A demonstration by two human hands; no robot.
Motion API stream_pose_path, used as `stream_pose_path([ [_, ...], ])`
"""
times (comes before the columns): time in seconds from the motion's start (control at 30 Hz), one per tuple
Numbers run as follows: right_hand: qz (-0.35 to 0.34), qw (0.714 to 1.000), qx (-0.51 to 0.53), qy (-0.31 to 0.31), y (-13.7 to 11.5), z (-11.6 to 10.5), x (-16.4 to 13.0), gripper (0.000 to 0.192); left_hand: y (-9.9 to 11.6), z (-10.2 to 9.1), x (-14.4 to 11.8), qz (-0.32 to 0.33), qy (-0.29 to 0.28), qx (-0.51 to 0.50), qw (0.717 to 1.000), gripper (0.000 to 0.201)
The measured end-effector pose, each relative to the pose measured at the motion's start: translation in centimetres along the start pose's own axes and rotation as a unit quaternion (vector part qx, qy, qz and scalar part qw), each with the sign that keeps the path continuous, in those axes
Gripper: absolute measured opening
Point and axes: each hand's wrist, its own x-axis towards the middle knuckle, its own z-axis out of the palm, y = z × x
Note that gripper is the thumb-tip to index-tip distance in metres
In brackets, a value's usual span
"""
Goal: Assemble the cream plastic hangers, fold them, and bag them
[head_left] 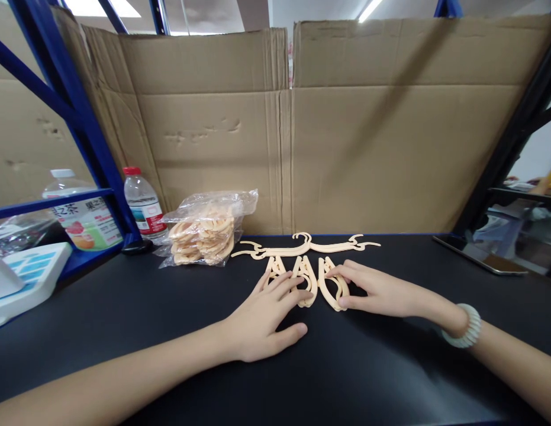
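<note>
Three cream plastic folding hangers lie folded in a row on the black table. My left hand (268, 316) rests palm down with its fingers spread over the left folded hanger (275, 266) and the middle folded hanger (307, 278), covering parts of both. At the right end of the row, my right hand (368, 290) has its fingertips and thumb on the right folded hanger (332, 287), gripping its right side. Behind the row lies an unfolded hanger (332, 248) of the same colour, stretched wide with its hook pointing away from me.
A clear plastic bag (204, 231) of folded hangers sits left of the row. Beside it stands a red-capped bottle (144, 207). Cardboard panels (213, 130) wall off the back. A phone-like flat object (479, 255) lies far right, and a white tray (31, 290) far left.
</note>
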Motion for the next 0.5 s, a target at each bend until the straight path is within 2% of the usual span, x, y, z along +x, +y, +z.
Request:
stream_pose_path([
  [0.5, 0.002, 1.000, -0.005, 0.002, 0.09, 0.43, 0.22, 0.048, -0.30, -0.16, 0.07, 0.023, 0.010, -0.026, 0.999, 0.043],
])
